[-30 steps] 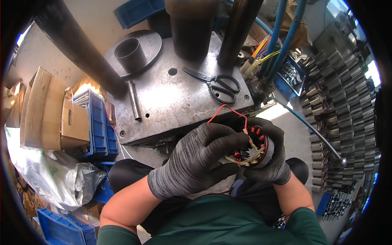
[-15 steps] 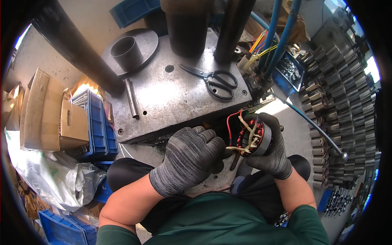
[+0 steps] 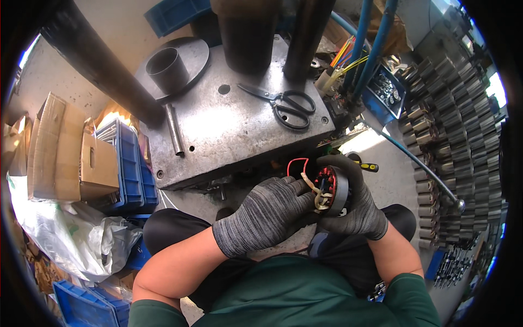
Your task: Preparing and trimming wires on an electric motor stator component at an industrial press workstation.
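Observation:
A motor stator (image 3: 341, 191), a grey steel ring with red-edged windings and cream-sleeved leads, is held over my lap. My right hand (image 3: 362, 204), in a dark grey knit glove, wraps round its outer right side. My gloved left hand (image 3: 269, 212) is at the stator's left face, its fingers bent in against the sleeved leads (image 3: 321, 199); the fingertips are partly hidden. A red wire (image 3: 297, 159) loops up from the stator above my left fingers.
Ahead is a steel press table (image 3: 218, 131) bearing black-handled scissors (image 3: 291, 109), a metal rod (image 3: 174, 131) and a short pipe (image 3: 167, 71). Stacked metal cores (image 3: 452, 141) line the right, beside a blue lever rod (image 3: 414, 158). Cardboard boxes (image 3: 57, 147) and blue crates (image 3: 129, 163) stand left.
My left hand has moved right, up to the stator, and its fist has loosened. The stator has turned and shifted slightly left. A yellow-and-black handle now shows beyond my right hand.

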Demonstrator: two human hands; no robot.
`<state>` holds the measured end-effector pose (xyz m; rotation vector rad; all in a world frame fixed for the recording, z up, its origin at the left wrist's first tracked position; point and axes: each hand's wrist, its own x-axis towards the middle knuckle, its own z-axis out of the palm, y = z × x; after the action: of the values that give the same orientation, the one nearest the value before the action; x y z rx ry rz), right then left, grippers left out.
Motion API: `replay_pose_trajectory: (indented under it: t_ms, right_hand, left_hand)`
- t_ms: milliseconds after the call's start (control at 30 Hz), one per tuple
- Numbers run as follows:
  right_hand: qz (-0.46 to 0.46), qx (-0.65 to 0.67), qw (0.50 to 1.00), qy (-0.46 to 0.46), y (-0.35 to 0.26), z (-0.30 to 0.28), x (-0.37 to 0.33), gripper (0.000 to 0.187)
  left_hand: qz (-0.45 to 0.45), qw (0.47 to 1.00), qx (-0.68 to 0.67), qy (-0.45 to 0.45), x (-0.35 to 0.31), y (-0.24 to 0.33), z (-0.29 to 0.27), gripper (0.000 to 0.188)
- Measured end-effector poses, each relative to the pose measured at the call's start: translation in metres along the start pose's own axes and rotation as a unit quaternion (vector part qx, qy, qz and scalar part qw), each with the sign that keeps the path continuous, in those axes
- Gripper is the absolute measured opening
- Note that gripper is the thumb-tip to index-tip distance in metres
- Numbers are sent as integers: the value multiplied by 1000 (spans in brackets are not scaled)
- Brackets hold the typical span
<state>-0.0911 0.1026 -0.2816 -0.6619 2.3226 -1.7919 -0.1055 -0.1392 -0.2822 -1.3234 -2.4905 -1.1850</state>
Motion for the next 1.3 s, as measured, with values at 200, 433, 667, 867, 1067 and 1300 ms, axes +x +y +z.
replay_pose_trajectory:
  t_ms: [200,433,667,867,1067,1300]
  right_hand:
    - [63,58,995,-59,-1,-1,-1,116]
    - [63,101,993,-20,2,8,-10,113]
    - [174,173,969,32,5,13,-9,90]
    - [249,240,936,67,3,11,-8,80]
    - [108,175,976,76,6,9,-14,82]
    - [164,226,957,83,5,4,-8,83]
  left_hand:
    - [-9,998,-55,-6,-10,4,12,37]
    - [34,998,-40,26,-6,9,9,30]
    - [109,992,26,63,1,3,13,29]
    - [54,994,80,45,-2,-3,22,26]
    - [-222,853,-472,-13,-7,4,27,31]
    - [-271,828,-483,-92,-6,0,19,35]
